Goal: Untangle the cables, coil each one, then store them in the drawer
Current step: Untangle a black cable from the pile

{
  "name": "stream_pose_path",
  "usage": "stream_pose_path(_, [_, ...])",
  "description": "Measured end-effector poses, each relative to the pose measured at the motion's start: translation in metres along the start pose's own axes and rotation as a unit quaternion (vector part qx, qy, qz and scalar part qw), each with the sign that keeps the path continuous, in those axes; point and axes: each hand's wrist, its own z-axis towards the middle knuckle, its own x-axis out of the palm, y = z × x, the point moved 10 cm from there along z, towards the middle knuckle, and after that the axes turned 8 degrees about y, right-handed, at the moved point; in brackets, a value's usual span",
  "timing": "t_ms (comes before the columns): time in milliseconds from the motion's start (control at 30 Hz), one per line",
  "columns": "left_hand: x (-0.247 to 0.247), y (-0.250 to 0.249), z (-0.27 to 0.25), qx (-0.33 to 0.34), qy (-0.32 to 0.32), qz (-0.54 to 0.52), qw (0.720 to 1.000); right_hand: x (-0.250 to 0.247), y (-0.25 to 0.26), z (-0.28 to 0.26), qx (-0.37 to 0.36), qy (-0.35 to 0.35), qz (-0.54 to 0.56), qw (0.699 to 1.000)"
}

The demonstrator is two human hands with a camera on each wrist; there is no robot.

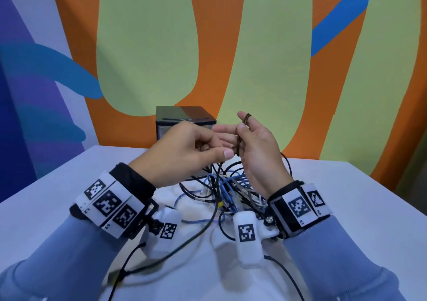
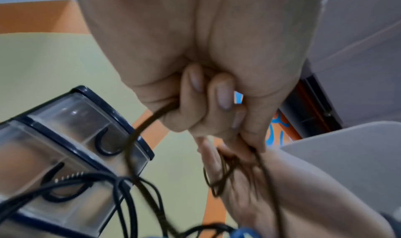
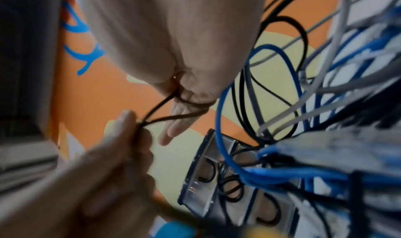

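Observation:
Both hands are raised over a tangle of blue, black and grey cables on the white table. A brown braided cable is looped round the upright fingers of my right hand, with the thumb against it. My left hand pinches the same cable just to the left, its fingers curled. The left wrist view shows those fingers curled round the brown cable. In the right wrist view the brown cable runs in two strands from my right hand to my left hand.
A small drawer unit with dark top and clear fronts stands at the table's back edge against the painted wall, behind my hands. Black cables lie inside it. One black cable trails from the tangle toward the front edge.

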Motion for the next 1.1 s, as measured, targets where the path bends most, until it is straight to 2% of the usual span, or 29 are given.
stream_pose_path(167, [-0.030, 0.002, -0.002, 0.030, -0.082, -0.093, 0.992, 0.010, -0.004, -0.003, 0.029, 0.025, -0.066, 0.997])
stream_pose_path(233, [-0.030, 0.001, -0.003, 0.044, -0.087, -0.098, 0.990, 0.019, -0.006, -0.006, 0.046, 0.056, -0.080, 0.994])
stream_pose_path(300, [-0.031, 0.002, -0.004, 0.047, -0.105, -0.097, 0.989, 0.027, -0.010, -0.009, 0.067, 0.086, -0.069, 0.992])
stream_pose_path(467, [-0.050, 0.013, -0.010, 0.026, -0.200, -0.112, 0.973, 0.040, -0.015, -0.016, 0.120, 0.165, -0.013, 0.979])
stream_pose_path(633, [-0.057, 0.020, -0.014, 0.025, -0.228, -0.158, 0.961, 0.045, -0.016, -0.021, 0.139, 0.210, 0.020, 0.968])
stream_pose_path(767, [-0.061, 0.027, -0.015, 0.013, -0.249, -0.164, 0.954, 0.047, -0.016, -0.022, 0.148, 0.214, 0.041, 0.965])
stream_pose_path(900, [-0.048, 0.039, -0.008, -0.021, -0.226, -0.190, 0.955, 0.046, -0.013, -0.021, 0.147, 0.200, 0.073, 0.966])
stream_pose_path(1000, [-0.022, 0.049, 0.001, -0.062, -0.151, -0.185, 0.969, 0.040, -0.010, -0.016, 0.121, 0.145, 0.129, 0.973])
stream_pose_path(1100, [0.009, 0.050, 0.006, -0.101, -0.048, -0.187, 0.976, 0.027, -0.004, -0.010, 0.065, 0.073, 0.202, 0.974])
